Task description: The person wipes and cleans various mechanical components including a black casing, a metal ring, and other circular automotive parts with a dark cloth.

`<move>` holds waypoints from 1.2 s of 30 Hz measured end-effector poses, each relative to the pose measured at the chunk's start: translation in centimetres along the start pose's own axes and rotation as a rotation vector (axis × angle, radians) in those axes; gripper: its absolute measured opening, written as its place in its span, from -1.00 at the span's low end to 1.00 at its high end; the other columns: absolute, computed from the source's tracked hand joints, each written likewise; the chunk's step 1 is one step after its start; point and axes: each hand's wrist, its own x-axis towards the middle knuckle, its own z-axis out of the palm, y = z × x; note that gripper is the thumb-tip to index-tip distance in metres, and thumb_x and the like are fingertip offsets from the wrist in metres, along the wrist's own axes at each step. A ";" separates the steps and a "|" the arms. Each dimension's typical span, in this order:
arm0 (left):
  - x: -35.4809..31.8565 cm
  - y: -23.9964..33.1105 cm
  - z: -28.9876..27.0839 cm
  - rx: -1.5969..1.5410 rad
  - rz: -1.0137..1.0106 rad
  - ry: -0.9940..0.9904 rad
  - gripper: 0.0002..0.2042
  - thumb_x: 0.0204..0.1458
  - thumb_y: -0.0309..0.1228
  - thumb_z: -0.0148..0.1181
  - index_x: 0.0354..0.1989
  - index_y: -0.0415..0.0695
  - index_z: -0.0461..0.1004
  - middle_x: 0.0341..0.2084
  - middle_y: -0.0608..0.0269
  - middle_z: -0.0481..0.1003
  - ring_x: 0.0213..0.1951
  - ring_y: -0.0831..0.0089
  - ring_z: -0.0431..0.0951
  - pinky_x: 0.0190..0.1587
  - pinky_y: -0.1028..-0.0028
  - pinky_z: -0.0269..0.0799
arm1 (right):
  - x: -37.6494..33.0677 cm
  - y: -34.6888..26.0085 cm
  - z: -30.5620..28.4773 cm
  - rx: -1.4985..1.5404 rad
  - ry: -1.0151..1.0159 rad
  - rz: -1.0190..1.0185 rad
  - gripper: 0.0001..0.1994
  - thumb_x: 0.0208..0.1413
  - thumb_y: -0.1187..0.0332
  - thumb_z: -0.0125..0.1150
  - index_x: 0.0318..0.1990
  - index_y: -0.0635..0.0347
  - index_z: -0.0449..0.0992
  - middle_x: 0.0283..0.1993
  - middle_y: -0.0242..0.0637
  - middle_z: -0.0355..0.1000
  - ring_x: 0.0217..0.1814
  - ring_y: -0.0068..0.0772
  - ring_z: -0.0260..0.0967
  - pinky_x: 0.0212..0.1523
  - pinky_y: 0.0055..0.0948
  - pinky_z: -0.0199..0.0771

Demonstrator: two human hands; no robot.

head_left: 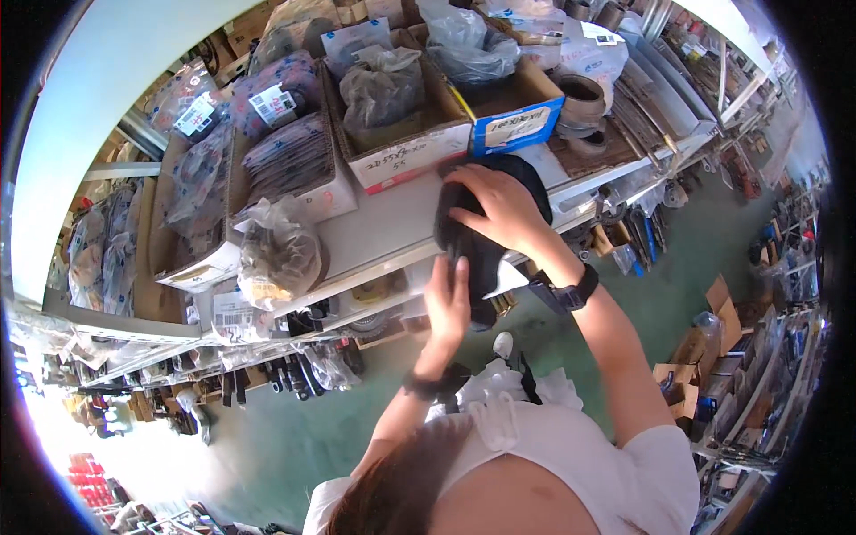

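A soft black cloth-like thing (486, 260), perhaps a bag or cap, is held at the front edge of the shelf. Its exact kind does not show. My right hand (501, 207) grips it from above, fingers curled over its top. At its lower left side, my left hand (448, 301) holds the edge between thumb and fingers. Both wrists wear black bands. Just behind the black thing stand an open carton (412, 159) with handwriting on its front and a blue-fronted carton (513, 131), both with grey plastic bags inside.
More open cartons (299, 194) of bagged parts line the shelf (357, 234) to the left. A clear-bagged part (281, 254) sits at its front edge. Brown metal rings (581, 105) stand to the right. Lower shelves carry parts; cardboard boxes (682, 383) stand by the right-hand rack.
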 end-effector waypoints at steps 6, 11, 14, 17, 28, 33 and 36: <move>-0.8 -1.9 -1.9 -0.029 0.001 -0.016 -0.77 0.09 -0.35 -0.04 -0.22 -0.28 0.31 -0.55 0.04 0.36 -0.53 0.40 0.27 -0.41 0.45 0.27 | 0.6 -2.0 0.9 -0.047 -0.100 -0.083 -0.56 -0.21 0.27 0.20 -0.09 0.16 0.32 -0.03 -0.06 0.28 0.06 -0.02 0.18 0.06 -0.22 0.20; -2.0 -1.3 -4.7 -0.186 -0.058 0.112 -0.72 0.12 -0.35 -0.05 -0.09 -0.29 0.27 -0.31 0.35 0.35 -0.32 0.63 0.24 -0.24 0.64 0.22 | 1.8 -4.4 5.2 0.083 -0.152 -0.174 -0.56 -0.18 0.22 0.20 -0.10 0.19 0.34 -0.03 -0.08 0.30 0.08 -0.05 0.18 0.09 -0.22 0.17; -1.6 -1.8 -4.7 -0.183 -0.063 0.107 -0.71 0.13 -0.33 -0.05 -0.09 -0.31 0.25 -0.29 0.34 0.34 -0.30 0.63 0.23 -0.23 0.64 0.22 | 1.8 -4.7 5.5 0.081 -0.047 -0.266 -0.56 -0.20 0.23 0.22 -0.11 0.20 0.35 -0.06 -0.09 0.32 0.03 -0.06 0.22 0.04 -0.25 0.23; -1.0 -2.1 -4.1 0.016 -0.031 0.011 -0.78 0.13 -0.34 -0.06 -0.23 -0.27 0.28 -0.43 0.38 0.35 -0.40 0.63 0.25 -0.35 0.61 0.27 | 1.5 -3.5 2.9 0.054 -0.156 -0.082 -0.57 -0.22 0.27 0.24 -0.13 0.20 0.36 -0.09 -0.10 0.33 -0.05 -0.06 0.28 -0.04 -0.26 0.30; 0.5 -0.3 0.2 0.119 0.133 -0.126 -0.76 0.09 -0.25 -0.05 -0.31 -0.22 0.27 -0.60 -0.14 0.35 -0.50 0.00 0.42 -0.44 0.28 0.31 | -1.4 -0.1 0.0 -0.250 -0.006 -0.013 -0.53 -0.18 0.35 0.12 -0.01 0.15 0.28 0.06 -0.04 0.24 0.17 -0.04 0.11 0.17 -0.23 0.08; -0.9 -2.9 -5.1 -0.063 -0.010 -0.016 -0.74 0.11 -0.33 -0.06 -0.19 -0.31 0.29 -0.37 0.10 0.40 -0.34 0.42 0.33 -0.24 0.45 0.29 | 0.4 -4.7 4.7 -0.055 -0.053 -0.081 -0.56 -0.18 0.28 0.12 -0.07 0.19 0.34 0.00 -0.09 0.29 0.03 -0.07 0.23 0.05 -0.23 0.24; -2.9 -1.9 -8.0 -0.039 -0.107 0.011 -0.64 0.14 -0.33 -0.09 -0.02 -0.39 0.20 -0.16 0.14 0.35 -0.14 0.48 0.28 -0.06 0.53 0.22 | -0.3 -6.9 7.6 -0.086 0.020 -0.241 -0.51 -0.16 0.16 0.17 -0.04 0.21 0.33 -0.01 -0.08 0.32 0.08 -0.09 0.21 0.08 -0.18 0.18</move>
